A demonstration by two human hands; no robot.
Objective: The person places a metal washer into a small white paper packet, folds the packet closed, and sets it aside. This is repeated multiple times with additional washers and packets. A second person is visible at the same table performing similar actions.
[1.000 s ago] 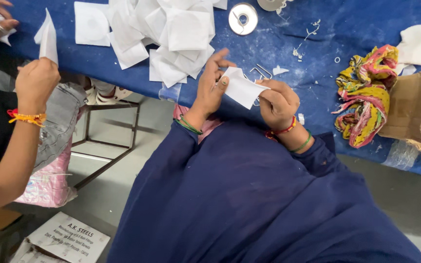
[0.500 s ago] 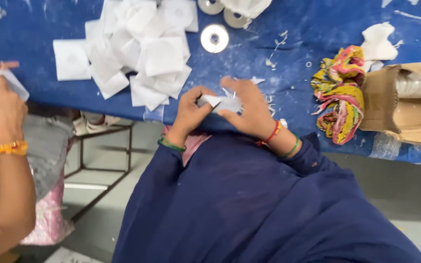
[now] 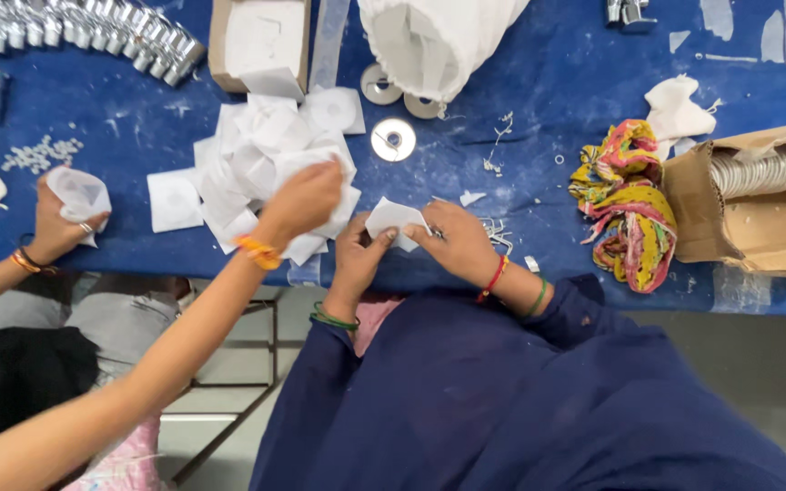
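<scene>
A small white paper pouch (image 3: 393, 221), flat and roughly square, sits at the near edge of the blue worktop (image 3: 539, 82), pinched between both of the person's hands. The left hand (image 3: 357, 256) grips its lower left side with thumb on top; the right hand (image 3: 458, 242) grasps its right edge with curled fingers. Both wrists carry thin bangles, and the sleeves are dark blue cloth.

Just left of the pouch lies a loose heap of similar white pouches (image 3: 256, 173), thin and crumpled at the corners. A co-worker's hand (image 3: 302, 198) rests on that heap, and the co-worker's other hand (image 3: 56, 223), near the left edge, clasps another white pouch.

Beyond the heap stand an open brown cardboard box (image 3: 261, 41) and flat shiny metal discs (image 3: 394, 139). Toward the right edge lie a bunched multicoloured rag (image 3: 625, 205) and a torn cardboard carton (image 3: 757, 214) holding stacked silvery rings. A row of shiny metal parts (image 3: 93, 32) lines the far left corner.
</scene>
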